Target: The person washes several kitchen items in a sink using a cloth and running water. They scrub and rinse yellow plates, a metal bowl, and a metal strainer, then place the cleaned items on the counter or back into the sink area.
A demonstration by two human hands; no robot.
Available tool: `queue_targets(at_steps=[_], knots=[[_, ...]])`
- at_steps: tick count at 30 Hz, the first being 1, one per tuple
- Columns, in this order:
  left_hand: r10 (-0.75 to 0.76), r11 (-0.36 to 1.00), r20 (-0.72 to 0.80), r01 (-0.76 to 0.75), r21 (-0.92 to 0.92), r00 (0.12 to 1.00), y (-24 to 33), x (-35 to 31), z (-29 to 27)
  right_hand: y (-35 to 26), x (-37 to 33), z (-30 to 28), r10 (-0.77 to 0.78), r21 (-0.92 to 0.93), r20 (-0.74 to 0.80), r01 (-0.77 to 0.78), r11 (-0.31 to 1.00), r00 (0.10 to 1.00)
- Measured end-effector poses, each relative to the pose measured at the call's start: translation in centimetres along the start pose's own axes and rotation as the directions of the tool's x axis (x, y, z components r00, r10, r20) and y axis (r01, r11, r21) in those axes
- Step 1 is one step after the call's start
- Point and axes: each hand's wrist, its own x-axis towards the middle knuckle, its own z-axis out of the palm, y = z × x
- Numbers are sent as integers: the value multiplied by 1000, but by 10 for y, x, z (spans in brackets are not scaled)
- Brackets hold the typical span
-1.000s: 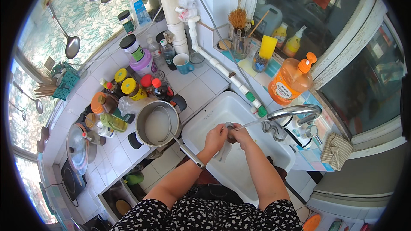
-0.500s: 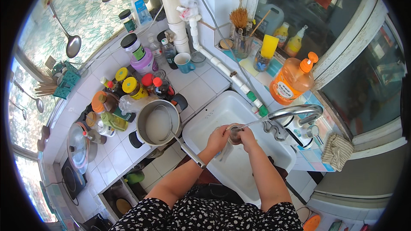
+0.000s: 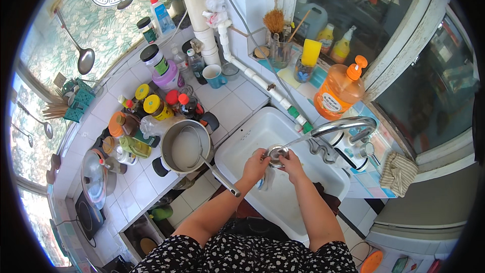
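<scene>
Over the white sink (image 3: 290,210), my left hand (image 3: 255,166) and my right hand (image 3: 294,166) grip a small round metal cup-like piece (image 3: 276,156) from either side. Its round face is turned up, and its exact kind is hard to make out. From the chrome faucet (image 3: 348,123) a stream of water runs down onto it. Fingers of both hands are bent around its rim. Below my left hand a pale, bluish thing (image 3: 265,179) shows in the sink, too small to name.
Left of the sink, a steel pot (image 3: 177,167) holds cloudy liquid and a ladle (image 3: 214,172) whose handle juts toward my left forearm. Bottles and jars (image 3: 151,106) crowd the counter behind. An orange soap bottle (image 3: 339,91) and a striped cloth (image 3: 399,172) lie right of the sink.
The metal piece has turned in my hands so its round, shiny face shows more toward me. Both hands stay under the running water. The whole view has shifted slightly.
</scene>
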Motion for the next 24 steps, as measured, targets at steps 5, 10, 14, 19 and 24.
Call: queue_targets(at_steps=[5,10,14,19,24], knots=[[422,857,-98,-362,368,901,-20,-2,-11,2,-7,-3,64,190,157,-94,977,985],[593,679,15,-510,529,805,-28,-7,-20,-10,-9,-2,122,694,298,-302,653,947],[614,699,-31,-525,486,789,-21,-10,-19,-1,-7,16,67,618,151,-147,772,986],[519,805,-60,-463,371,853,-16,-11,-15,1,-6,12,14,578,190,-123,807,982],[363,907,-90,-329,263,927,-15,-19,-6,13,-10,-9,-47,37,-115,52,998,992]])
